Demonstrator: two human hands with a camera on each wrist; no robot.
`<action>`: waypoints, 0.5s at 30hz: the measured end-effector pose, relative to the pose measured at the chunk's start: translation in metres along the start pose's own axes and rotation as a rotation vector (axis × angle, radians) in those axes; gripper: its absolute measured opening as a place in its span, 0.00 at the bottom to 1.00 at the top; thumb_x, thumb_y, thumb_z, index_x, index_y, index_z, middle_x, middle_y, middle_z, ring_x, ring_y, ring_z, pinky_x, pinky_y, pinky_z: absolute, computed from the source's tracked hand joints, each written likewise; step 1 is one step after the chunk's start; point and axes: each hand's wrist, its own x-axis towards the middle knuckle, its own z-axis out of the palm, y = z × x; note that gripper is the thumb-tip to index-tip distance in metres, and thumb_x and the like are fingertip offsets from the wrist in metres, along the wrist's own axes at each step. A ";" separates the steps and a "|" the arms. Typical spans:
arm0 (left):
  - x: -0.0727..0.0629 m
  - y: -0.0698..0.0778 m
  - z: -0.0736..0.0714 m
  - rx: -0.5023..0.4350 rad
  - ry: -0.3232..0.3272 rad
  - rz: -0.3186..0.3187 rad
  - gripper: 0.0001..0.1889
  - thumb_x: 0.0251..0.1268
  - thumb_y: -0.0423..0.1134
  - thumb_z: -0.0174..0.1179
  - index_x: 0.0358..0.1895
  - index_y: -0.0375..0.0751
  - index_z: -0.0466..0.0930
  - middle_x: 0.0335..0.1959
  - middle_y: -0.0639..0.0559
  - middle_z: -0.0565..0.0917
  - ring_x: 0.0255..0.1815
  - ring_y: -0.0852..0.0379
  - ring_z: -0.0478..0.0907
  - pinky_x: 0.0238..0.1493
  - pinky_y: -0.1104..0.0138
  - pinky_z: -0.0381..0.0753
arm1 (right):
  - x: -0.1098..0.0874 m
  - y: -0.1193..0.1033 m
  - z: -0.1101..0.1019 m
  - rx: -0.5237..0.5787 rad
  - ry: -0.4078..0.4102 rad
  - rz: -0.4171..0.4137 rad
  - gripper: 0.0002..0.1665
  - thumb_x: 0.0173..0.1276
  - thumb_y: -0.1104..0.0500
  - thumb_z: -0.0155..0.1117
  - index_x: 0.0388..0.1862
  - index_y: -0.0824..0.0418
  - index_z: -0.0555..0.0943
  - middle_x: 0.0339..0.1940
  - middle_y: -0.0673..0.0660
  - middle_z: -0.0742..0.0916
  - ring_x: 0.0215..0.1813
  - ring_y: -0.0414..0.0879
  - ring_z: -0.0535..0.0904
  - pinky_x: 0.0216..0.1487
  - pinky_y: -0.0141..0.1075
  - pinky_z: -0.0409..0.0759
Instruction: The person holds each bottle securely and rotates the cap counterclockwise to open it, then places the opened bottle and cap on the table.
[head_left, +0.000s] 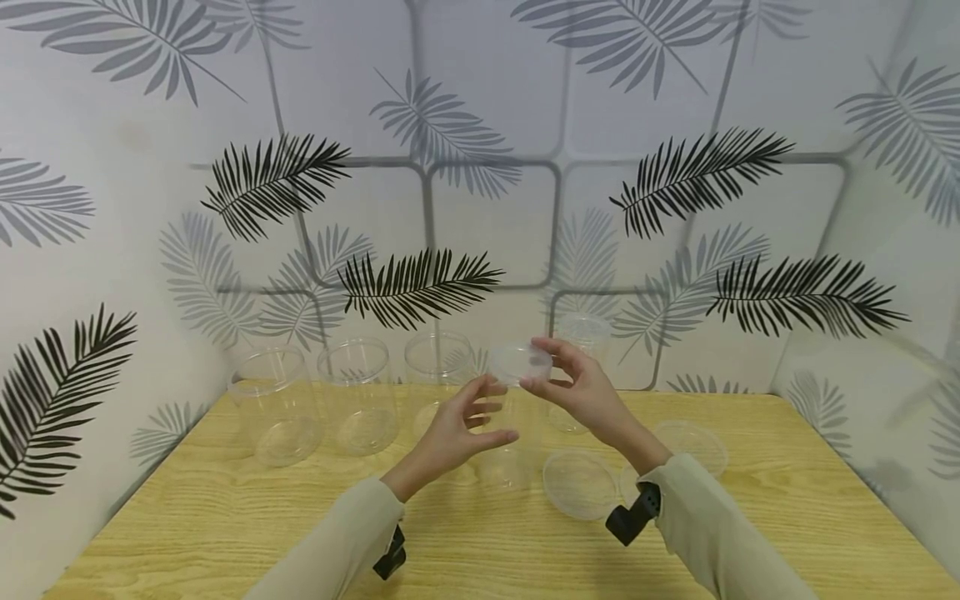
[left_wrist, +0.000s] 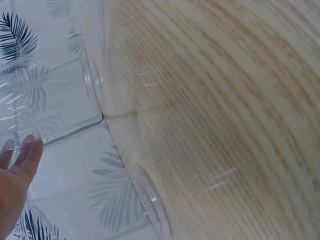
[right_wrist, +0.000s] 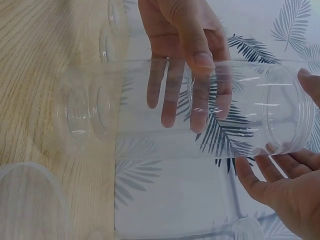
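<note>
My left hand [head_left: 456, 423] grips a tall clear plastic jar [head_left: 519, 425] around its body. In the right wrist view the thumb lies across the near wall of the jar [right_wrist: 135, 112], the fingers showing through from behind. Over the jar's mouth sits a whitish translucent lid [head_left: 517, 364]. My right hand [head_left: 588, 392] pinches this lid's edge, thumb on the near side and fingers on the far side. In the left wrist view the left hand's fingertips [left_wrist: 31, 155] press against clear plastic.
Three clear jars [head_left: 358, 400] stand upright in a row on the left of the wooden table [head_left: 450, 542]. Another jar [head_left: 583, 333] stands behind the right hand. Loose lids [head_left: 579, 483] lie flat at the right, one partly hidden by the right wrist. A patterned wall backs the table.
</note>
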 end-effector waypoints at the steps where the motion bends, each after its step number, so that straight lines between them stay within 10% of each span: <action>1: 0.000 0.000 0.000 -0.003 -0.004 0.004 0.32 0.53 0.33 0.65 0.62 0.41 0.62 0.61 0.41 0.71 0.59 0.41 0.71 0.59 0.46 0.69 | 0.000 0.000 0.000 0.003 -0.004 -0.004 0.36 0.60 0.55 0.65 0.65 0.57 0.64 0.60 0.60 0.74 0.61 0.54 0.71 0.53 0.42 0.78; 15: 0.000 -0.003 -0.004 -0.039 -0.050 0.026 0.28 0.52 0.31 0.65 0.57 0.38 0.64 0.58 0.40 0.72 0.58 0.41 0.72 0.57 0.48 0.72 | 0.001 0.001 -0.002 0.062 -0.062 -0.038 0.35 0.58 0.59 0.66 0.64 0.60 0.65 0.60 0.62 0.73 0.60 0.57 0.72 0.49 0.35 0.80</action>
